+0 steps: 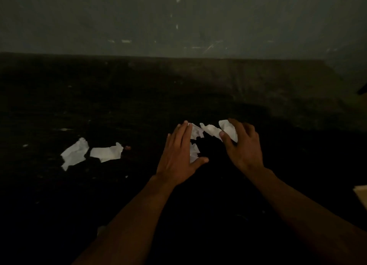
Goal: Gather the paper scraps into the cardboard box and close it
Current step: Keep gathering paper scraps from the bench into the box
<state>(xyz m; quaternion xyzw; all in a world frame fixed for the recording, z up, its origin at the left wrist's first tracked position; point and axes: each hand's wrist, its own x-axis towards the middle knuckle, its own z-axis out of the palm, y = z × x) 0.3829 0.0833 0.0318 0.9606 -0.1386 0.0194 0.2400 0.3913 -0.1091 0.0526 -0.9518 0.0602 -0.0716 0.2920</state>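
White paper scraps lie on a dark floor. My right hand curls its thumb and fingers round a crumpled scrap. My left hand lies flat with straight fingers, pressing on scraps beneath and beside it. Another scrap lies between the two hands. Two larger scraps lie apart at the left, one crumpled and one flatter. A pale edge that may be the cardboard box shows at the right border.
The scene is very dim. A grey wall rises behind the floor. Small white specks dot the floor at the left. A dark shape sticks in from the right edge.
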